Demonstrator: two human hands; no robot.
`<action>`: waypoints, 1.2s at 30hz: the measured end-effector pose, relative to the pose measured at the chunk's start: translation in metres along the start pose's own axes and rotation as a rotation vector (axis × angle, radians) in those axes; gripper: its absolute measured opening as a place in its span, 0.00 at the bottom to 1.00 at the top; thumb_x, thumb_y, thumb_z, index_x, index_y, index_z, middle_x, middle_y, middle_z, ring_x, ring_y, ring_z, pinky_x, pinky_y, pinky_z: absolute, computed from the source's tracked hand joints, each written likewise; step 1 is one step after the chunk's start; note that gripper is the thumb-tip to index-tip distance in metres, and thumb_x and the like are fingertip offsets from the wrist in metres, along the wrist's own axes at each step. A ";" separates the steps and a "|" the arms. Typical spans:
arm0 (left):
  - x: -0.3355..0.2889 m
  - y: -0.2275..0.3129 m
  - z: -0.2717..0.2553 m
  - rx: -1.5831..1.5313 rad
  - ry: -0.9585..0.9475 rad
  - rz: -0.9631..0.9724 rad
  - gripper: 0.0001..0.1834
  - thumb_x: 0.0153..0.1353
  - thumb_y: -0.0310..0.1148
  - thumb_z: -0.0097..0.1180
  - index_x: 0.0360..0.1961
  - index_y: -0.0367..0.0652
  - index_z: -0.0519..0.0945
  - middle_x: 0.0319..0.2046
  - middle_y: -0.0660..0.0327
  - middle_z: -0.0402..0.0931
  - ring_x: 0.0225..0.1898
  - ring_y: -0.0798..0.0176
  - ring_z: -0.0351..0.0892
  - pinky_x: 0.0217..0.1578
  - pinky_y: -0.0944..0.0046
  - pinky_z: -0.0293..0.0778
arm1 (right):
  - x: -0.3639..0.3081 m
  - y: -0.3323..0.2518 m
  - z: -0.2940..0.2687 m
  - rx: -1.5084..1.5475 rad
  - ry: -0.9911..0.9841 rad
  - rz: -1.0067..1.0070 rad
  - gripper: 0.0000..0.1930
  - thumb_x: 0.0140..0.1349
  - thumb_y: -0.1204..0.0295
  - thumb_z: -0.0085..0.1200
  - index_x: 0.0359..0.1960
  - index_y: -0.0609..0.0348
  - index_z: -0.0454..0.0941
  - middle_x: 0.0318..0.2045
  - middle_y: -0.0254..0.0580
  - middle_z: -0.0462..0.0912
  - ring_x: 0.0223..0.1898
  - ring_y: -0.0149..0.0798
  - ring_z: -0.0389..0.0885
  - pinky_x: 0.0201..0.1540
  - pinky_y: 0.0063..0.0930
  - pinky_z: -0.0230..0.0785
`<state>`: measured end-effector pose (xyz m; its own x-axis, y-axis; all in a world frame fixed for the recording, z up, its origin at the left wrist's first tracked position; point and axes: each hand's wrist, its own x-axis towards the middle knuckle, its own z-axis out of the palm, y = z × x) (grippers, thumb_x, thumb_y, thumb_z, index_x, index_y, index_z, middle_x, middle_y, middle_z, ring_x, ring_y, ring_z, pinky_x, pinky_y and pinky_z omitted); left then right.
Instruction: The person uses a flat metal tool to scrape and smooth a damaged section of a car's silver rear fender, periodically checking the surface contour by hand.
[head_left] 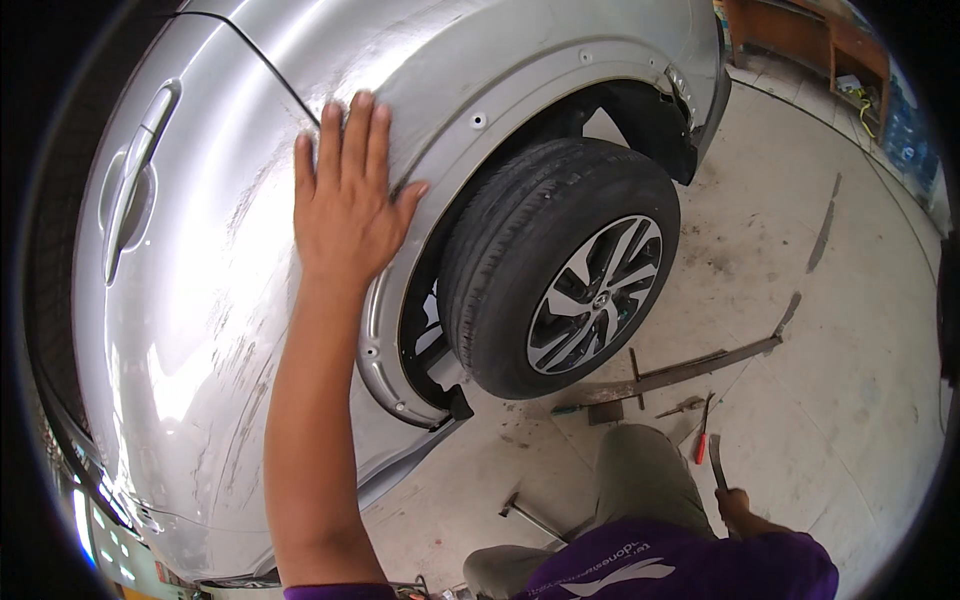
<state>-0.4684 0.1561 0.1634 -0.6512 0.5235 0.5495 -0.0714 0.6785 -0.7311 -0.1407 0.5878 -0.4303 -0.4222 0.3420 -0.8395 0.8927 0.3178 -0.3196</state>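
Observation:
My left hand (350, 205) lies flat on the silver car's body panel (235, 330), fingers spread, just left of the wheel arch. Dark scratches and scuffs mark the panel around and below the hand. At lower right, my right hand (735, 508) is closed around the lower end of a curved dark metal bar (716, 462), which points up and away from me. Beside the left hand, the wheel arch (479, 121) shows bare holes along its rim. A black tyre with a two-tone alloy wheel (598, 298) sits under it, turned outward.
On the floor lie a hammer (538, 521), a red-handled tool (700, 447) and a long dark metal strip (690, 374). A door handle (138, 180) juts from the panel at left. Brown wooden furniture (790, 35) stands at the far right. My knees are beneath the wheel.

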 end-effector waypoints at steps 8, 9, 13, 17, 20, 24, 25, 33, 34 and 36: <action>0.098 0.053 0.024 -0.071 0.185 0.166 0.46 0.66 0.66 0.46 0.76 0.47 0.56 0.76 0.60 0.53 0.77 0.51 0.50 0.75 0.45 0.45 | 0.027 0.058 -0.016 -0.034 0.034 -0.046 0.19 0.60 0.56 0.58 0.29 0.63 0.82 0.17 0.41 0.79 0.14 0.39 0.77 0.19 0.38 0.71; 0.105 0.060 0.026 -0.048 0.177 0.166 0.47 0.66 0.66 0.46 0.76 0.47 0.56 0.76 0.60 0.53 0.77 0.52 0.50 0.75 0.45 0.45 | 0.023 0.049 -0.019 0.037 0.012 -0.041 0.18 0.61 0.57 0.58 0.31 0.64 0.82 0.16 0.40 0.78 0.13 0.38 0.76 0.19 0.38 0.70; 0.119 0.070 0.026 0.031 0.140 0.169 0.47 0.65 0.66 0.47 0.76 0.47 0.57 0.76 0.61 0.52 0.76 0.54 0.50 0.75 0.46 0.45 | 0.012 0.002 -0.027 0.257 -0.049 -0.179 0.16 0.64 0.60 0.57 0.37 0.64 0.81 0.14 0.36 0.73 0.12 0.34 0.73 0.15 0.34 0.66; 0.100 0.045 0.020 -0.085 0.079 0.323 0.46 0.64 0.63 0.51 0.75 0.48 0.58 0.76 0.63 0.53 0.76 0.55 0.50 0.76 0.48 0.45 | -0.007 -0.091 -0.031 0.304 -0.085 -0.444 0.17 0.69 0.63 0.54 0.49 0.66 0.78 0.19 0.34 0.74 0.15 0.30 0.72 0.17 0.29 0.67; 0.052 0.001 -0.012 -0.054 -0.066 0.279 0.45 0.63 0.60 0.55 0.75 0.48 0.60 0.76 0.64 0.55 0.77 0.56 0.51 0.76 0.49 0.45 | -0.010 -0.180 -0.025 0.392 0.032 -0.944 0.24 0.69 0.65 0.55 0.61 0.67 0.71 0.32 0.42 0.80 0.32 0.31 0.76 0.37 0.28 0.71; -0.035 -0.090 -0.040 0.009 -0.224 0.255 0.47 0.64 0.62 0.52 0.75 0.40 0.57 0.75 0.50 0.55 0.76 0.43 0.50 0.74 0.44 0.46 | -0.083 -0.341 -0.045 0.436 0.163 -1.493 0.24 0.70 0.71 0.53 0.66 0.67 0.70 0.58 0.56 0.80 0.62 0.43 0.77 0.65 0.32 0.64; -0.065 -0.116 -0.038 -0.005 -0.173 0.173 0.48 0.65 0.64 0.49 0.75 0.41 0.57 0.75 0.49 0.55 0.76 0.43 0.50 0.74 0.44 0.45 | -0.114 -0.381 -0.053 0.529 0.163 -1.558 0.21 0.70 0.73 0.53 0.63 0.68 0.73 0.58 0.55 0.81 0.61 0.42 0.78 0.64 0.31 0.65; -0.173 -0.184 -0.031 0.090 -0.032 0.050 0.45 0.70 0.63 0.38 0.75 0.39 0.56 0.75 0.47 0.54 0.77 0.42 0.47 0.74 0.42 0.41 | -0.276 -0.535 -0.043 0.705 0.649 -2.191 0.23 0.62 0.68 0.64 0.61 0.39 0.80 0.30 0.43 0.81 0.21 0.46 0.76 0.26 0.33 0.75; -0.173 -0.183 -0.029 0.087 -0.028 0.050 0.44 0.70 0.62 0.38 0.75 0.39 0.56 0.75 0.47 0.54 0.77 0.42 0.47 0.74 0.42 0.41 | -0.279 -0.541 -0.038 0.583 0.731 -2.153 0.23 0.62 0.66 0.63 0.60 0.35 0.80 0.27 0.43 0.79 0.20 0.47 0.76 0.25 0.35 0.74; -0.167 -0.179 -0.027 0.082 -0.011 0.051 0.44 0.70 0.62 0.39 0.75 0.39 0.56 0.75 0.47 0.54 0.77 0.43 0.47 0.74 0.42 0.41 | -0.281 -0.559 -0.041 0.349 0.909 -2.061 0.22 0.63 0.61 0.62 0.60 0.26 0.79 0.22 0.43 0.75 0.20 0.47 0.76 0.22 0.38 0.72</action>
<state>-0.3262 -0.0387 0.2135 -0.6637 0.5504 0.5065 -0.0996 0.6061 -0.7891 -0.5272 0.3501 0.0023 -0.3476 0.0746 0.9347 -0.7546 0.5695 -0.3260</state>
